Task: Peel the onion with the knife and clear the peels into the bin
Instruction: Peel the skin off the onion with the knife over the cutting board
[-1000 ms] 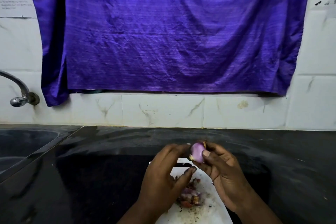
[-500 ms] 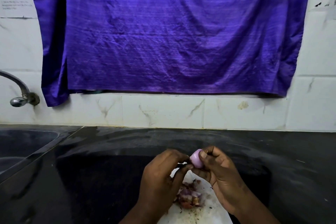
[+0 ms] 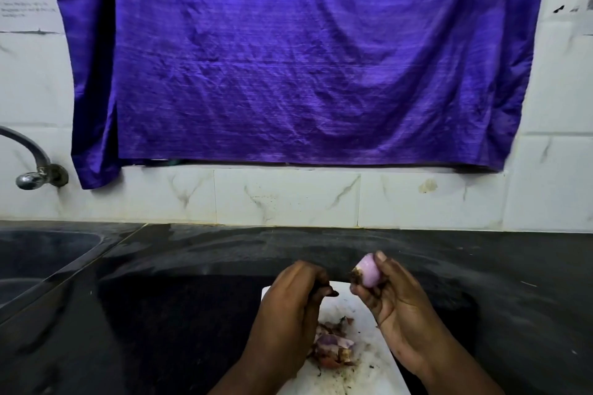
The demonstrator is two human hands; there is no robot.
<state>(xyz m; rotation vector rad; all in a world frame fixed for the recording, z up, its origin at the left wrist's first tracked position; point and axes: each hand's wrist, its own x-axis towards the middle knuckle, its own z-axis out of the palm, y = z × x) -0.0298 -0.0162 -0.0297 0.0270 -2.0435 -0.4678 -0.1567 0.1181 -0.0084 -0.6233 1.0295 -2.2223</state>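
Observation:
A small, pale purple peeled onion (image 3: pixel 369 272) sits between the fingers of my right hand (image 3: pixel 396 308), held above the white cutting board (image 3: pixel 375 375). Its dark root end points left. My left hand (image 3: pixel 288 314) is closed in a fist to the left of the onion, apart from it. A dark tip sticks out of the fist toward the onion; it looks like the knife (image 3: pixel 329 291), mostly hidden in the hand. A heap of reddish onion peels (image 3: pixel 333 348) lies on the board between my wrists. No bin is in view.
The board lies on a black stone counter (image 3: pixel 481 266). A sink (image 3: pixel 48 253) is set in at the left with a metal tap (image 3: pixel 32 170) above it. A purple cloth (image 3: pixel 288 58) hangs on the tiled wall behind.
My hands have drawn apart. The right hand has raised the onion up and to the right, and the left fist has pulled back to the left.

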